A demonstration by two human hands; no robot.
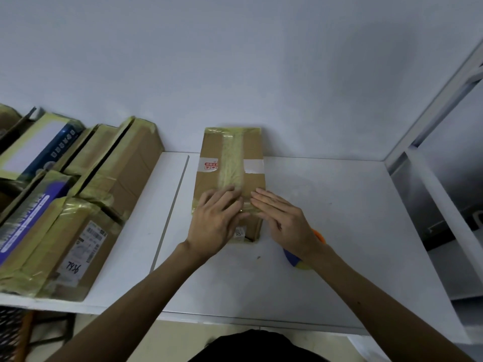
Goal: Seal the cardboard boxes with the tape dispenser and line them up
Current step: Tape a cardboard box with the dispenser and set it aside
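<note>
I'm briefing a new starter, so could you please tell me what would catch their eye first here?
Dead centre, the left hand and right hand press flat on the near end of a cardboard box taped lengthwise, on a white table. At the left, a cluster of taped boxes lies crowded together.

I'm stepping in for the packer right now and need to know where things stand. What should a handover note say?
Left hand and right hand: both flat, pressing tape onto the near end of the box at the middle of the table.
Tape dispenser lies under the right wrist, unheld.
Done: tape runs the box's length; taped boxes stand at left.
To do: finish smoothing, move this box to the others.
</note>
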